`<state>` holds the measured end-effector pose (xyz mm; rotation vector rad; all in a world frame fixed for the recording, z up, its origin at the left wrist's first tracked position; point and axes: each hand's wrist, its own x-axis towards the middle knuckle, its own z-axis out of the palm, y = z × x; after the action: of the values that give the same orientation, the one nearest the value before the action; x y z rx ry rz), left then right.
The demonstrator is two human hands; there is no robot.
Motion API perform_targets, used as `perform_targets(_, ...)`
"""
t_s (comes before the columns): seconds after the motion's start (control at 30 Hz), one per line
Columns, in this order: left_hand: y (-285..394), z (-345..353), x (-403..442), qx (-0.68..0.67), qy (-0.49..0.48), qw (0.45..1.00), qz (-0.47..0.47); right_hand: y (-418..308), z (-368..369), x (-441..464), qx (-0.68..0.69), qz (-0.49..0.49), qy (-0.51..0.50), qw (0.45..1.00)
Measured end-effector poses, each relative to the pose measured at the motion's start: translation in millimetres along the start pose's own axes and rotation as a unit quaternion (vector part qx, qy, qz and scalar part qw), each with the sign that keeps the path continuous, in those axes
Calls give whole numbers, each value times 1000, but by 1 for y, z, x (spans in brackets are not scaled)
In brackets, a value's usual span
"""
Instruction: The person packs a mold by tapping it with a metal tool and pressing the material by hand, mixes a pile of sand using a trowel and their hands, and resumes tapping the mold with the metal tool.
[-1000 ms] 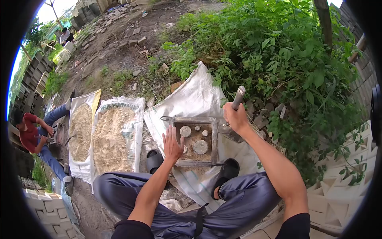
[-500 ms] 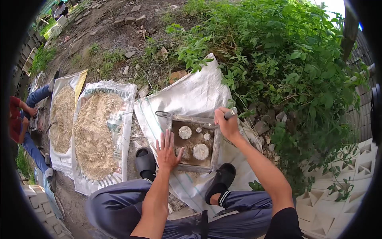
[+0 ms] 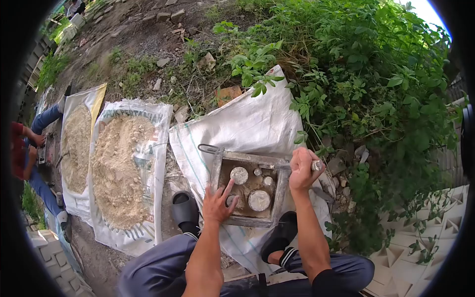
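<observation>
A square, grey, dirt-coated frame mould [image 3: 278,198] lies on a white woven sack [image 3: 250,123] between my feet. Inside it sit several round pale pieces, among them a large disc [image 3: 259,200] and a medium disc [image 3: 239,175]. My left hand [image 3: 217,204] is open over the mould's left side, its fingers apart and the index fingertip at the medium disc. My right hand [image 3: 303,171] is closed around a short rod [image 3: 316,166] whose pale round end sticks out, raised just right of the mould. The rod's other end is hidden by the hand.
Two sacks of pale crumbly powder [image 3: 121,168] lie to the left, where another person in a red sleeve [image 3: 20,148] sits. Leafy plants [image 3: 366,74] crowd the right, above patterned blocks [image 3: 420,237]. My black sandals [image 3: 185,210] flank the mould.
My right hand has moved right and turned with the rod, away from the mould's upper corner. My left hand's fingers have gone from stretched flat along the rim to the index pointing inward.
</observation>
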<state>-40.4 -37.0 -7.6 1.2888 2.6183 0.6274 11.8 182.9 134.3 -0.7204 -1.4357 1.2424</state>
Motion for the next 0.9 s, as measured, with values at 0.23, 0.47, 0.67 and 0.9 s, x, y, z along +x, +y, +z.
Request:
perform_targets(0.23,2,-5,-1,-4,14,1000,-6,18,7,-12,-60,-36,-12,997)
perform_targets(0.47,2,-4,2,-4,22,1000,11,29,1,-23,13,-62,-23,998)
perform_targets(0.67,1,-3,5,-8,26,1000,4,17,6,-24,14,-131,-10,991)
perform_targets(0.9,0,-3,8,-7,17,1000,-5,0,15,-12,89,-128,-27,987)
